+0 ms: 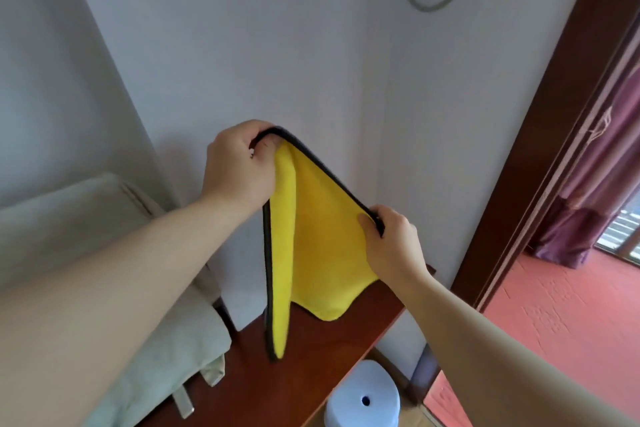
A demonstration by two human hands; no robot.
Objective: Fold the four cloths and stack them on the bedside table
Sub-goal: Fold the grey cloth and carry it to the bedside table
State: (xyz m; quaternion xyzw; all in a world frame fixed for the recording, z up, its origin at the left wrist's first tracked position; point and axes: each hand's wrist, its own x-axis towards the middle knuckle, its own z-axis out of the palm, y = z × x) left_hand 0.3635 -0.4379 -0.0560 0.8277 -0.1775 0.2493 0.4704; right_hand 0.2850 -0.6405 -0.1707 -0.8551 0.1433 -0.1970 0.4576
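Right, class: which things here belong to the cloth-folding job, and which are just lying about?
Job: yellow cloth, left hand, right hand, bedside table.
Lying about: plastic stool, pale green cushion, purple curtain.

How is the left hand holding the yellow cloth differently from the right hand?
The left hand is higher, its fist bunched round a corner of the yellow dark-edged cloth. The right hand is lower, its thumb pinching the edge. Both hold the same cloth.
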